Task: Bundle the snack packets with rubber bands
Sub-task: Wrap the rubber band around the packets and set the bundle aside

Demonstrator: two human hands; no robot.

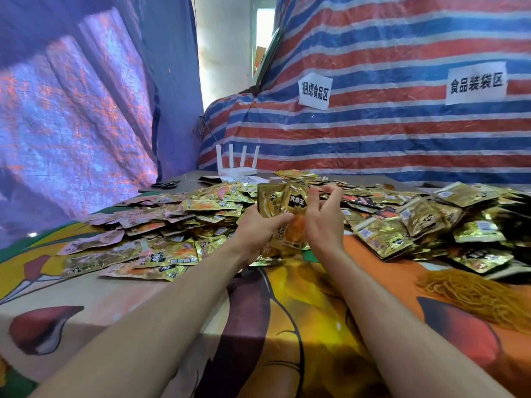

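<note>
Both forearms reach out over a bright flower-printed tablecloth [287, 317], and the hands meet above its middle. The left hand [255, 228] grips a stack of snack packets [283, 206] from the left side. Its fingers are wrapped round the lower half, so the gold packets stand upright with their black-labelled tops fanned slightly apart. The right hand [324, 218] sits against the right side of the same stack, with its thumb and fingers bent and held apart near the top edge. The view there is blurred, so I cannot tell whether they pinch a band or only touch the foil.

Loose packets [161, 225] lie heaped across the cloth behind and on both sides of the hands (pinkish ones at the far left, gold ones elsewhere). The heap is thicker on the right. A tangled pile of tan rubber bands [471, 294] rests on the cloth at the right, just in front of that heap and well apart from the hands.

Behind the packets stands a white router [236, 167] with 4 upright antennas, and dark scissors [164, 184] lie to its left. A blue tarp [71, 110] hangs on the left. A red, white and blue striped tarp [373, 133] hangs on the right and carries 2 paper signs [314, 91].
</note>
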